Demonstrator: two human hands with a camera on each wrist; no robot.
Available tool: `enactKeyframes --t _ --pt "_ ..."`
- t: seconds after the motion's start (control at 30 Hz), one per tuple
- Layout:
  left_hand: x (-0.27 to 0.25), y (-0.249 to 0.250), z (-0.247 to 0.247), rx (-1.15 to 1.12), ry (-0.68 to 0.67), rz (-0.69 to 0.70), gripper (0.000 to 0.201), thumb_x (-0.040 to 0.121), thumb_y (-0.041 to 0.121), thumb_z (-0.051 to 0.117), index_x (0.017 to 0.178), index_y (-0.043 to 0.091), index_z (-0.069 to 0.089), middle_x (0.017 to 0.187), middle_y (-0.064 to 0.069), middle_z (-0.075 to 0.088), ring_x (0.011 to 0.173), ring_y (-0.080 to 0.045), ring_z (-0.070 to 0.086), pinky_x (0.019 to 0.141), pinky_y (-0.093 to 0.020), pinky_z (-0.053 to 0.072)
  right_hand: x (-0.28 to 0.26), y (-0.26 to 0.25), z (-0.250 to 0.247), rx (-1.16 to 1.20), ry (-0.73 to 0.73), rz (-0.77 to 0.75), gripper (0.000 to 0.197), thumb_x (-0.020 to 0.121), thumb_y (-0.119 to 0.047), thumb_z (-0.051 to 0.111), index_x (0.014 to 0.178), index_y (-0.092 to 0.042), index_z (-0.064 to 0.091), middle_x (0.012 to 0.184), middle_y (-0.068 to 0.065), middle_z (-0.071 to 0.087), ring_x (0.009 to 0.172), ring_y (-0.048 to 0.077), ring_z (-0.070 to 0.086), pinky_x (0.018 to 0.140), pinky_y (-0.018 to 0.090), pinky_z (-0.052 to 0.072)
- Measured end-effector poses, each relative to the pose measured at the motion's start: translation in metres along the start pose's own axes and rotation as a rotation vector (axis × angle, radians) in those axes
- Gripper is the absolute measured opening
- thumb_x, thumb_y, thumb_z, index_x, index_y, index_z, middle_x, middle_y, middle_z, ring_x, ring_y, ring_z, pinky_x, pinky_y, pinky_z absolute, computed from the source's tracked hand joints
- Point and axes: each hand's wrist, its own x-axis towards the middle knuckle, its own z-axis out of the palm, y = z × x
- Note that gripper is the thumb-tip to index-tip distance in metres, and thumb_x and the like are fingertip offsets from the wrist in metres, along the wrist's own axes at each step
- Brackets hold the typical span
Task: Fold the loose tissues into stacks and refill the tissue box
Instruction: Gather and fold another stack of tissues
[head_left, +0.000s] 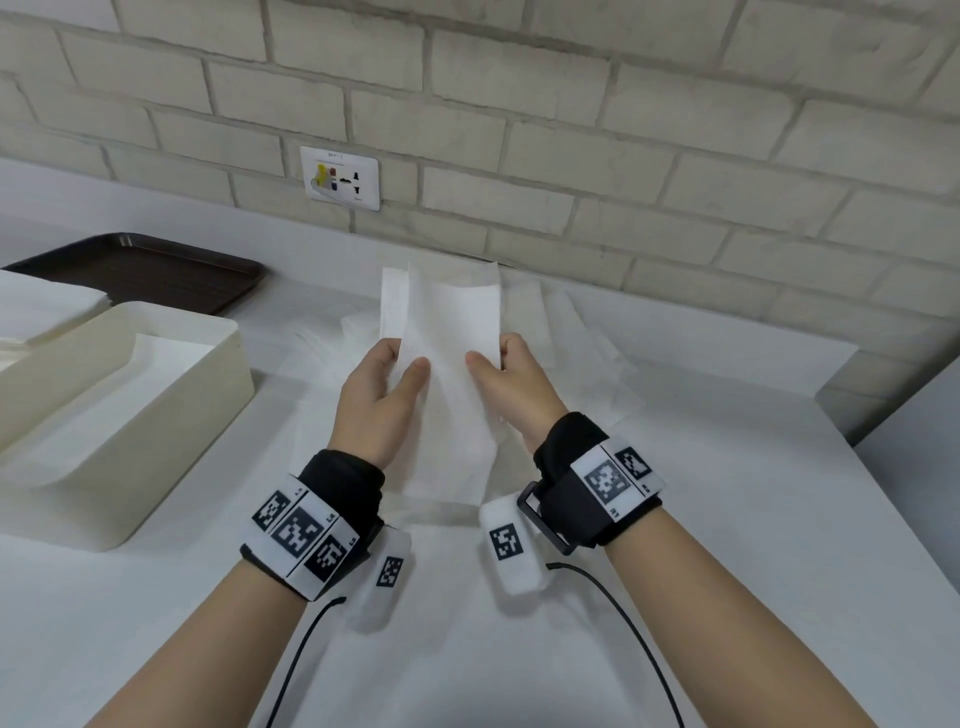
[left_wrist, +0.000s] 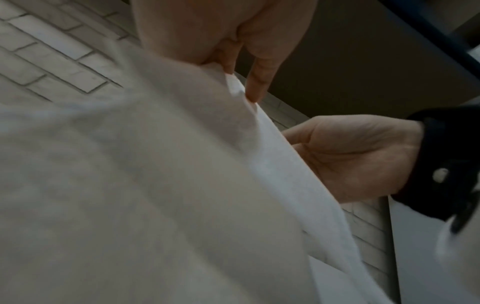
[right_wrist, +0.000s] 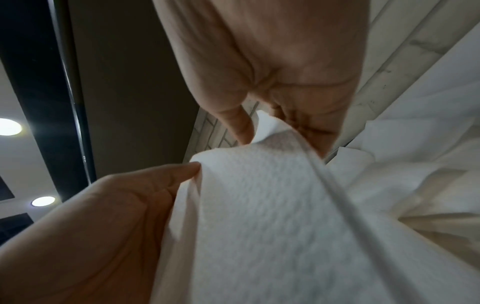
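Observation:
A white tissue (head_left: 447, 332) is held up above the table, folded lengthwise, between both hands. My left hand (head_left: 387, 376) pinches its left edge with the thumb on the front and the fingers behind. My right hand (head_left: 501, 371) pinches the right edge the same way. In the left wrist view the tissue (left_wrist: 155, 185) fills most of the frame. The right wrist view shows the tissue (right_wrist: 272, 216) between thumb and fingers. Loose white tissues (head_left: 582, 353) lie spread on the table under and behind the hands. The cream tissue box (head_left: 156, 415) stands open at the left, with tissue inside.
A dark brown tray (head_left: 156, 270) lies at the back left, next to a white stack (head_left: 47, 306) at the left edge. A brick wall with a socket plate (head_left: 340, 177) runs along the table's far side. The table edge (head_left: 831, 410) drops off at the right.

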Motion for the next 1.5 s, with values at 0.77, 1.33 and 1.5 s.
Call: enactKeyframes --t 0.77,1.33,1.5 --pt "0.014 -0.017 -0.054 0.21 0.228 -0.198 0.047 0.088 -0.002 0.043 0.133 0.01 0.039 0.113 -0.003 0.053 0.099 -0.019 0.05 0.084 -0.028 0.039 0.025 0.045 0.025 -1.052 -0.605 -0.024 0.078 0.076 -0.032 0.07 0.142 -0.029 0.028 0.15 0.003 0.018 0.135 0.031 0.022 0.106 0.048 0.031" --pt "0.012 -0.021 -0.063 0.052 0.257 -0.225 0.043 0.086 -0.006 0.039 0.122 0.017 0.044 0.093 0.002 0.053 0.075 -0.008 0.05 0.064 -0.021 0.041 0.041 0.051 0.022 -0.958 -0.523 -0.088 0.033 0.094 -0.033 0.048 0.114 -0.013 0.065 0.121 0.007 0.061 0.111 0.024 0.055 0.095 0.033 0.043" --pt "0.01 -0.021 -0.057 0.049 0.242 -0.215 0.04 0.086 -0.007 0.038 0.112 0.022 0.042 0.084 0.009 0.051 0.074 -0.007 0.049 0.065 -0.022 0.04 0.035 0.047 0.02 -0.985 -0.59 -0.064 0.038 0.098 -0.032 0.041 0.129 -0.015 0.054 0.142 0.002 0.046 0.129 0.02 0.043 0.101 0.025 0.03"
